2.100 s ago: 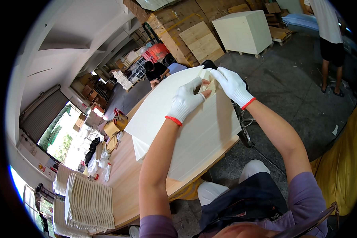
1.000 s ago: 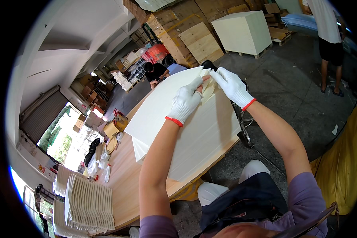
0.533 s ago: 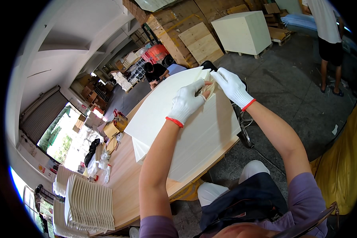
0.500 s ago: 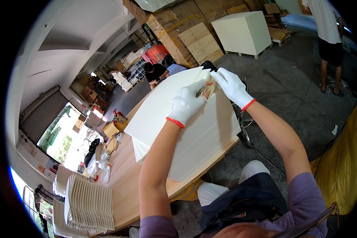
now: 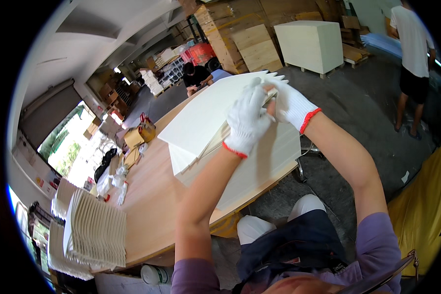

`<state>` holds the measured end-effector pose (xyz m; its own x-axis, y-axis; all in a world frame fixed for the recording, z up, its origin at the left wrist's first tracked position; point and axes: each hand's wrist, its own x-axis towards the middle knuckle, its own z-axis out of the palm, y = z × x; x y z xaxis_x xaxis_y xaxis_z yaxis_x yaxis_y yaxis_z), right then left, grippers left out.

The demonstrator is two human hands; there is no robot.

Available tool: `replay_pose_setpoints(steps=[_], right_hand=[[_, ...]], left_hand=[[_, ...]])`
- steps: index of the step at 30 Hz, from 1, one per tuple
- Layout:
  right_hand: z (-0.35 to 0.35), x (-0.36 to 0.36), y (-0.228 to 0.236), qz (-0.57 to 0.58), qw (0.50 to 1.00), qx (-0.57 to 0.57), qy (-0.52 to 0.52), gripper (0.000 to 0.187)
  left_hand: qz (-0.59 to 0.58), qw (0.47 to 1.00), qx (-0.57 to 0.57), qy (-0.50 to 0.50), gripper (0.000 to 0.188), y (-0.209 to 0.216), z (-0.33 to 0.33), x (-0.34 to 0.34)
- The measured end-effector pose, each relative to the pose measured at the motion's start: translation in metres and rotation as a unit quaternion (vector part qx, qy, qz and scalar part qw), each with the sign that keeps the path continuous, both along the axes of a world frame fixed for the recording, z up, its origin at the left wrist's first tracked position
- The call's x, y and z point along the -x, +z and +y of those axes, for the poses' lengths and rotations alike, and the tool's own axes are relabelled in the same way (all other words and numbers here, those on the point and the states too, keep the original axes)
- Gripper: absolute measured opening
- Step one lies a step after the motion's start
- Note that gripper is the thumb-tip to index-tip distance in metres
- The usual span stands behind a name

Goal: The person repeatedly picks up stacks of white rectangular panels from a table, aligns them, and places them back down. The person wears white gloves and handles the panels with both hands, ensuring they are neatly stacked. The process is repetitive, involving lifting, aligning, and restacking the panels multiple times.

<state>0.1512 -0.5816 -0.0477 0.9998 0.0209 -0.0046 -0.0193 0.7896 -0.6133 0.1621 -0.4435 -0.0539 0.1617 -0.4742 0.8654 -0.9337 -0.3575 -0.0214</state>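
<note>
A pile of large white sheets (image 5: pixel 196 120), with curved edges and fanned layers, lies at the table's far right side. My left hand (image 5: pixel 250 120), in a white knitted glove with a red cuff and some bare fingertips, is closed around the edge of the upper sheets. Gloved the same way, my right hand (image 5: pixel 294 108) meets it at the far corner, fingers curled over the sheet edges. The gloves partly hide the fingertips and the gripped edge. Beneath them, more stacked white sheets (image 5: pixel 279 147) reach the near table edge.
On the wooden table (image 5: pixel 152 196) stand stacks of wavy cream pieces (image 5: pixel 95 230) at near left, with plastic bags (image 5: pixel 116 183) and a tan bag (image 5: pixel 141 134) farther back. Beyond sits a person (image 5: pixel 196 78); another person (image 5: pixel 412 54) stands right. Yellow cloth (image 5: pixel 421 210) hangs at right.
My hands have come together at the sheets' corner, the right one shifting inward over it. The upper sheets are more fanned and lifted. The whole view has turned slightly.
</note>
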Motion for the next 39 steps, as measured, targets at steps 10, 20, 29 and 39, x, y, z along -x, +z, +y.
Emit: replay_pose_setpoints(steps=[10, 20, 29, 39], right_hand=[[0.006, -0.01, -0.02, -0.022, 0.99, 0.141, -0.022, 0.034], [-0.032, 0.086, -0.004, -0.055, 0.965, 0.25, -0.049, 0.037], [-0.041, 0.108, -0.01, -0.033, 0.962, 0.261, -0.071, 0.038], [-0.048, 0.103, -0.035, -0.027, 0.975, 0.214, -0.049, 0.037]], left_hand=[[0.622, 0.713, 0.23, -0.228, 0.036, -0.089, 0.116, 0.075], [0.727, 0.344, 0.507, -0.309, 0.053, -0.063, 0.174, 0.12], [0.801, 0.315, 0.285, -0.421, 0.075, -0.064, 0.234, 0.179], [0.812, 0.286, 0.44, -0.256, 0.078, -0.001, 0.203, 0.176]])
